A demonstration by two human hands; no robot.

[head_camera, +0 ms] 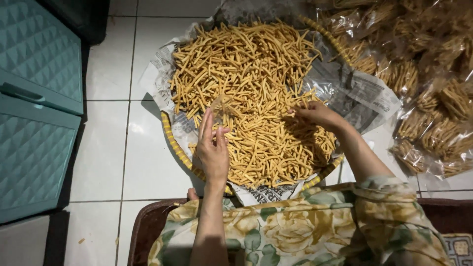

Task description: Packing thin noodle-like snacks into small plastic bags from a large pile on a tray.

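hands work over a round woven tray (pixel 173 143) heaped with fried snack sticks (pixel 251 74): left hand (pixel 214 150) pinches a small clear bag (pixel 224 106), right hand (pixel 318 114) gathers sticks mid-pile; filled bags (pixel 433 98) lie alongside.

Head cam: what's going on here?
A person sits over a round woven tray lined with newspaper and heaped with fried snack sticks. The left hand holds a small clear plastic bag over the pile, with a few sticks apparently inside. The right hand is down in the sticks, pinching some up. Filled bags of sticks are piled on the tiled floor to the right.
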